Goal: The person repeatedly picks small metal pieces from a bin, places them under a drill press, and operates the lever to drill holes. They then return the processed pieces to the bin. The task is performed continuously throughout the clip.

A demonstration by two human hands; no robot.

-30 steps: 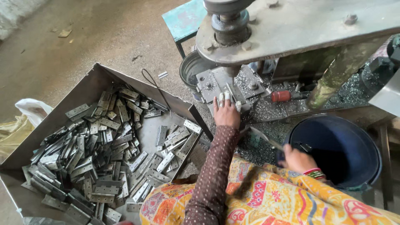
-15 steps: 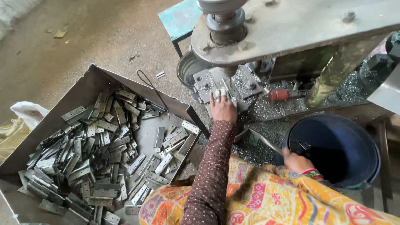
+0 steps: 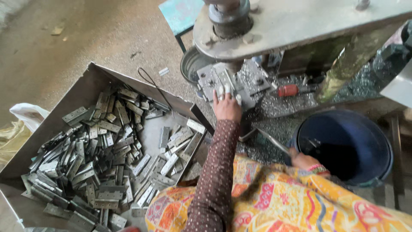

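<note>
My left hand [image 3: 226, 105], in a brown dotted sleeve with white tape on the fingertips, lies stretched out on the grey metal die block [image 3: 219, 81] under the ram of a press [image 3: 227, 17]. Whether a piece lies under the fingers is hidden. My right hand [image 3: 302, 160] is closed around the end of a thin metal lever [image 3: 266, 137] that runs from the press base toward a dark blue bucket [image 3: 384, 146]. To my left, a large metal tray [image 3: 77, 92] holds several flat grey hinge plates [image 3: 107, 146].
Shiny metal scrap [image 3: 279, 103] covers the press bed, with a red-handled tool [image 3: 288, 90] on it. A round tin [image 3: 191, 64] and a teal stool [image 3: 180, 15] stand behind the press. A white bag [image 3: 28, 114] lies left of the tray on the concrete floor.
Both hands stay where they were, the left on the die block and the right on the lever. Only the view has shifted slightly.
</note>
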